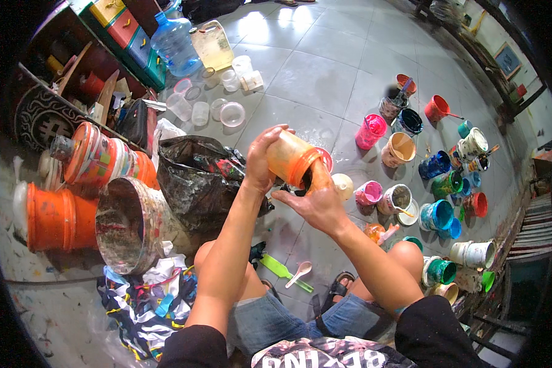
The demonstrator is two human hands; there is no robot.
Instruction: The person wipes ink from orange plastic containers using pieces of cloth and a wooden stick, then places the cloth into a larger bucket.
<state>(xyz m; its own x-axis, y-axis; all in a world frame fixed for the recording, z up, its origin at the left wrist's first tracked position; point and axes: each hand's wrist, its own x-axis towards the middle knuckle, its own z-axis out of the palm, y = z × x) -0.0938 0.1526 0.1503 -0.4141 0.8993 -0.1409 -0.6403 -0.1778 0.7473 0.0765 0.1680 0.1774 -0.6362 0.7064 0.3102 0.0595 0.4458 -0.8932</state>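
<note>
My left hand (261, 161) grips an orange-stained translucent plastic container (286, 150), tilted on its side with its orange-rimmed mouth to the right. My right hand (316, 196) is at that mouth, fingers stained orange and partly hidden inside, thumb stretched out; I cannot tell if it holds anything. Beyond my hands are a cream round item (343, 187) and a pink paint cup (369, 192). Beneath them on the floor lie a green strip-like tool (275, 268) and a white spoon (300, 271).
Many paint cups (436, 214) crowd the right side. Stained buckets (61, 216), a black plastic bag (193, 175) and cloth scraps (141, 306) are at left. Clear plastic cups (232, 114), a water bottle (172, 46) and a jerrycan (210, 46) stand farther back. A wooden bench (466, 52) runs along the right.
</note>
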